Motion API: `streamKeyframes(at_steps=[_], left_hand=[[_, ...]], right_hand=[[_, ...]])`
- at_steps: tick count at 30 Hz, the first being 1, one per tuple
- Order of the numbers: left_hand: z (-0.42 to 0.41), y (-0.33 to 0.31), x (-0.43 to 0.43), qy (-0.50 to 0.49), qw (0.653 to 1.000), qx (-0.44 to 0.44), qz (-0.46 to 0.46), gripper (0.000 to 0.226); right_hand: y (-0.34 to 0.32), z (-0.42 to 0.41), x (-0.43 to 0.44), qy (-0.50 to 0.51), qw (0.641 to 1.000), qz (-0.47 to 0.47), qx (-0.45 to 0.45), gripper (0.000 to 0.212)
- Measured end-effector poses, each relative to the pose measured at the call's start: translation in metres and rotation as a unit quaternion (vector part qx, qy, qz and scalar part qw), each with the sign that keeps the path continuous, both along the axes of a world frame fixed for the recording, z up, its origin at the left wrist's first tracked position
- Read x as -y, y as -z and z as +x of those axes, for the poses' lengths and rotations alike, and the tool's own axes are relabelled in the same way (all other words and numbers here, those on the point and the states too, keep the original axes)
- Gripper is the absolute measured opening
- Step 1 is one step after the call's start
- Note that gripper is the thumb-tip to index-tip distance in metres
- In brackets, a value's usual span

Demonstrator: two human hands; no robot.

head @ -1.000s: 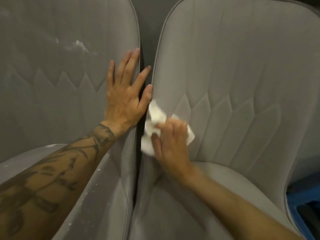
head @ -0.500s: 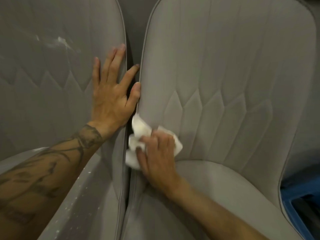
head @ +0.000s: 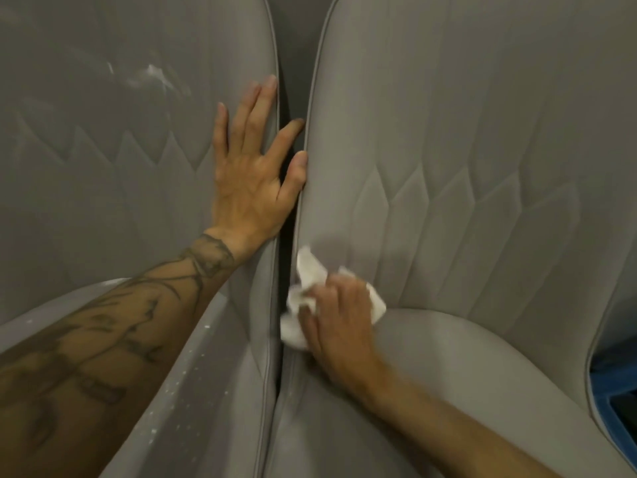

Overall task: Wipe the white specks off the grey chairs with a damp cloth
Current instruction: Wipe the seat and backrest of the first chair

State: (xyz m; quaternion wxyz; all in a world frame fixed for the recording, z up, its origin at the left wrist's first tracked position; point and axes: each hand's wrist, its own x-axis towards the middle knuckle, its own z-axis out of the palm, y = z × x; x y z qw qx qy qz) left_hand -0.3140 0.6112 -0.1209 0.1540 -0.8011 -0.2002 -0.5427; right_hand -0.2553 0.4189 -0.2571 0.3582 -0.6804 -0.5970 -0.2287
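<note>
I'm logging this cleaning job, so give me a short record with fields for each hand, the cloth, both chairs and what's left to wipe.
left hand: open, flat on the left chair backrest by its inner edge
right hand: grips the white cloth, pressing it on the right chair lower backrest
left chair: white smear on backrest, white specks on seat
right chair: no specks visible
left to wipe: smear and specks on the left chair

My cloth (head: 307, 274) was white; the left chair (head: 103, 174) and right chair (head: 475, 139) were grey, diamond-stitched, the left white-specked.
</note>
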Motion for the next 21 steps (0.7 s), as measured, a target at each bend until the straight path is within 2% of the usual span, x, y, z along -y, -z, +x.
streamKeyframes(at_steps=[4,6,9,11,14,17,19,21], left_hand=[[-0.001,0.0,0.0,-0.007,1.0,-0.013,-0.008,0.048],[-0.002,-0.002,0.003,-0.008,1.0,-0.018,-0.012,0.049],[-0.005,-0.006,0.01,-0.021,0.999,-0.037,-0.026,0.052],[-0.009,-0.011,0.016,-0.025,0.997,-0.062,-0.042,0.054],[-0.019,-0.014,0.025,-0.039,0.992,-0.102,-0.069,0.054],[-0.029,-0.012,0.04,-0.04,0.984,-0.128,-0.114,0.054],[-0.038,-0.007,0.053,-0.018,0.98,-0.128,-0.153,0.054],[-0.052,0.004,0.071,0.005,0.971,-0.131,-0.198,0.056]], right_hand=[[0.016,0.006,0.02,-0.049,0.995,-0.081,0.042,0.016],[-0.002,0.01,0.012,-0.023,0.996,-0.069,0.046,0.016],[-0.04,0.014,-0.01,0.047,0.998,-0.008,-0.031,0.014],[-0.044,0.008,-0.009,0.064,0.996,-0.008,-0.064,0.015],[-0.008,-0.011,0.029,0.022,0.988,-0.147,-0.038,0.023],[0.011,-0.002,0.055,0.007,0.956,-0.292,0.005,0.03],[0.005,0.012,0.046,0.04,0.94,-0.338,0.002,0.033],[-0.001,0.014,0.039,0.119,0.928,-0.353,-0.014,0.035]])
